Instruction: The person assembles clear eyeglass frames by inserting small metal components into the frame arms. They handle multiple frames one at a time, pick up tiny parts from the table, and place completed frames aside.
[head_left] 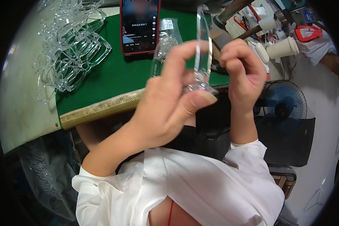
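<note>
L hand [162, 103], abt centre of view, pinches a clear eyeglass frame [201, 77] btwn thumb & fingers; grip closed at the frame's lower end, index bent behind it. Frame is at 1 o'clock, stood up on edge, approx. vertical in view. R hand [246, 73], 2 o'clock, is raised just beside the frame, apart from it, fingers curled in twd thumb; can't tell if it has anything small in it. Pile of clear frames [69, 60] at 10 o'clock, tangled, partly on green mat [115, 77]. Phone [140, 32] in red case, screen lit, btwn 11 & 12. Clear bag [165, 49] w/ small silvery bits at 12, next to phone, partly behind L hand. White cup [282, 49] at 2, tilted; fan [284, 107] at 3.
</note>
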Demonstrator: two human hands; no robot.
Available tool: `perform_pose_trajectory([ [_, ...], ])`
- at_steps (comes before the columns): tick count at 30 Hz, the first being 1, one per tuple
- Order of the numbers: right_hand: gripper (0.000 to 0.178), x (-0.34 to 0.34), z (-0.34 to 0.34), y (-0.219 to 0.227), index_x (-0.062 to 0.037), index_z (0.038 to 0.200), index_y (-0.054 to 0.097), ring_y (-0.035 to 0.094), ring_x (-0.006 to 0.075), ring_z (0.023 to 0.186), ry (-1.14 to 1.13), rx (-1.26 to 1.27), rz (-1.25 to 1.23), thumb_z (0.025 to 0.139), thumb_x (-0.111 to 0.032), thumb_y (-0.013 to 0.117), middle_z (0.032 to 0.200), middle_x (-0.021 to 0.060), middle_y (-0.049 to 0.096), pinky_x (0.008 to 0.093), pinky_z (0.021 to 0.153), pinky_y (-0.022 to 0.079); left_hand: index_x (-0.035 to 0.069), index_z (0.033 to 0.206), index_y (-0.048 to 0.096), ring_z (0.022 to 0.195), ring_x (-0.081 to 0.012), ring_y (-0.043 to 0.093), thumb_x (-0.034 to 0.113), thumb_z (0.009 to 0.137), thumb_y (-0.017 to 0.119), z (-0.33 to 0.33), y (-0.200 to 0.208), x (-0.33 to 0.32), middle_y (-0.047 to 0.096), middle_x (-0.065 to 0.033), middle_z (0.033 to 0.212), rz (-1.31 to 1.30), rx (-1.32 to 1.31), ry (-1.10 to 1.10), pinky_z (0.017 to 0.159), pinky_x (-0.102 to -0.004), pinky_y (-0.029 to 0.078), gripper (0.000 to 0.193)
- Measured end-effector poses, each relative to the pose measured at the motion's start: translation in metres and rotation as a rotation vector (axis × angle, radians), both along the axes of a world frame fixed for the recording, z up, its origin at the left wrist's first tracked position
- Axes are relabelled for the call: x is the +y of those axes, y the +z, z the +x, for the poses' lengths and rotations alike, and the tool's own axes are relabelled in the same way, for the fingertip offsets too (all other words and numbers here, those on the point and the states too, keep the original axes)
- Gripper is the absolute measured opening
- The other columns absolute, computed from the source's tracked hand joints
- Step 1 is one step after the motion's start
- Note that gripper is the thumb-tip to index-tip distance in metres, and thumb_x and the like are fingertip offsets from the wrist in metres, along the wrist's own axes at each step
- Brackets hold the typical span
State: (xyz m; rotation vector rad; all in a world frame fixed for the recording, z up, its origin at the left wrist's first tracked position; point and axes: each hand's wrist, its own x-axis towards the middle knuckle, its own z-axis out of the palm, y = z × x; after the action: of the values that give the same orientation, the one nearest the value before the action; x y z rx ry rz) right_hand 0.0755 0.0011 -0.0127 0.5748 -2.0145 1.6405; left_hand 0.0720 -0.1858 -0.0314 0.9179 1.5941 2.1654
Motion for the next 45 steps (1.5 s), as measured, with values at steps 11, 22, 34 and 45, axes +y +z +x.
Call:
perform_pose_trajectory([
  [11,0.008,0.017,-0.01,-0.069,-0.0019,0.079,0.061,0.058,0.0235,0.067,-0.047,-0.238,0.639,0.076,-0.006,0.067,0.074,0.0083,0.057,0.0312,0.06,0.046,0.001,0.139,0.021,0.061,-0.0105,0.06,0.069,0.086,0.037,-0.008,0.005,-0.018,0.064,-0.0135,0.078,-0.019,0.141,0.334,0.044,-0.0136,0.035,0.088],
  [22,0.002,0.022,-0.007,-0.04,-0.0002,0.082,0.054,0.051,0.0157,0.071,0.032,-0.239,0.293,0.082,-0.002,0.055,0.077,0.0056,0.051,0.0258,0.064,0.041,-0.001,0.136,0.02,0.073,-0.0139,0.06,0.062,0.087,0.046,-0.004,-0.006,0.0,0.06,-0.0124,0.086,0.012,0.087,0.125,0.058,-0.02,0.045,0.084],
  [34,0.017,-0.006,0.007,0.012,0.0001,0.075,0.059,0.052,0.0175,0.069,0.025,0.241,0.333,0.076,-0.013,0.069,0.073,0.006,0.056,0.0257,0.059,0.042,-0.001,0.137,0.02,0.08,-0.0137,0.061,0.049,0.09,0.053,0.003,-0.014,0.012,0.061,-0.0123,0.097,-0.086,0.149,-0.046,0.072,-0.0256,0.049,0.076],
  [45,0.021,-0.004,0.005,0.006,0.001,0.079,0.062,0.052,0.0155,0.071,0.041,0.182,0.218,0.077,-0.018,0.072,0.076,0.0063,0.056,0.0248,0.06,0.041,-0.001,0.137,0.021,0.081,-0.0158,0.063,0.051,0.09,0.051,0.004,-0.01,0.01,0.062,-0.0123,0.097,-0.113,0.11,-0.034,0.074,-0.0269,0.05,0.077],
])
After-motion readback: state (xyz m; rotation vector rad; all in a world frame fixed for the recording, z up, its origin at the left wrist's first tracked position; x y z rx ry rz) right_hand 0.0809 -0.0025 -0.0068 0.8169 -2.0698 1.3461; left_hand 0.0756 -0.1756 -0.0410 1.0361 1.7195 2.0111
